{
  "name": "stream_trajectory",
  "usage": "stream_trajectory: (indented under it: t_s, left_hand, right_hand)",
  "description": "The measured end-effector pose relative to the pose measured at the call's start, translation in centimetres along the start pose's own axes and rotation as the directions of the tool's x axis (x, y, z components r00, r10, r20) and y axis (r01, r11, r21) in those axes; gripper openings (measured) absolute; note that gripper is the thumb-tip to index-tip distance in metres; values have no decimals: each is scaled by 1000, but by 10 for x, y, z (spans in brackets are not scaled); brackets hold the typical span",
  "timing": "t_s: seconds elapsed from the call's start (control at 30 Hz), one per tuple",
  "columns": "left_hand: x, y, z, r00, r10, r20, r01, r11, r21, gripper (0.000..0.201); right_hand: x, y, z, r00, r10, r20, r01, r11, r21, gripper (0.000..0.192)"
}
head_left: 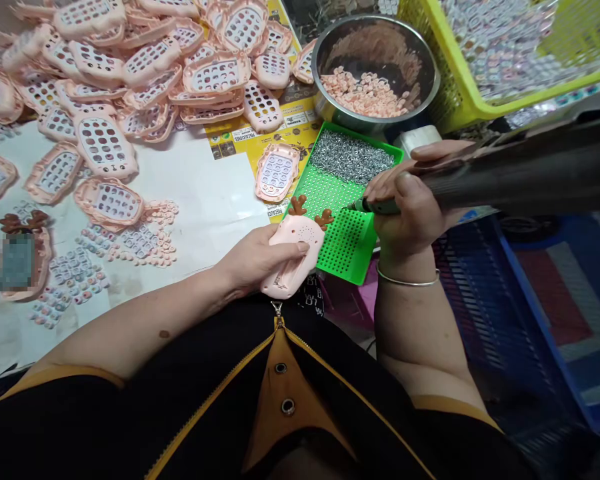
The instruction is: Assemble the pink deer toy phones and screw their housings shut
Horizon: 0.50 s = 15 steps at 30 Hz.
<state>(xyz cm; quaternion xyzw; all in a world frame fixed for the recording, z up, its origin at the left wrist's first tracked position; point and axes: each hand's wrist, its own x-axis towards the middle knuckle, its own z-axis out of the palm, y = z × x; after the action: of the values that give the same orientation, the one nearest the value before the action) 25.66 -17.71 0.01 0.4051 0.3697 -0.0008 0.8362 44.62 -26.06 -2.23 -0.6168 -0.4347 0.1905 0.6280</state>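
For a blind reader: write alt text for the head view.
The left hand holds a pink toy phone with brown antlers, back side up, while the right hand points a powered screwdriver at a green screw tray. Pink phone fronts pile on the table beyond, beside a steel bowl and a yellow basket.

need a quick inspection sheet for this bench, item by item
surface: white paper-covered table, yellow printed sheet on it
job's things: pink reindeer-shaped plastic toy phone with brown antlers; dark powered screwdriver, tip over green perforated screw tray of silver screws
clutter: heap of pink keypad shells; steel bowl of pink buttons; yellow plastic basket
grips: left hand holds phone; right hand holds screwdriver
cables: nothing seen
surroundings: blue crate
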Motion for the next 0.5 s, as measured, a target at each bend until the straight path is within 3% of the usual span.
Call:
stream_trajectory:
  t_s: [0.1, 0.17, 0.27, 0.33, 0.5]
  left_hand:
    - [0, 0, 0, 1000, -1, -3, 1, 1000, 6, 31]
    - [0, 0, 0, 1000, 0, -1, 0, 1000, 3, 32]
    - [0, -1, 1, 1000, 4, -6, -4, 1000, -4, 31]
    - [-1, -1, 2, 1000, 9, -17, -9, 1000, -7, 30]
    - [-2, 2, 5, 999, 18, -34, -19, 999, -31, 28]
  right_hand:
    - [0, -3, 0, 999, -27, -41, 28, 1000, 14, 42]
    - [2, 0, 1, 986, -99, -135, 105, 994, 39, 38]
    - [6, 9, 3, 904, -247, -349, 299, 949, 103, 29]
    - [9, 15, 5, 851, -306, -427, 387, 915, 113, 27]
    - [16, 14, 7, 866, -316, -389, 369, 927, 68, 28]
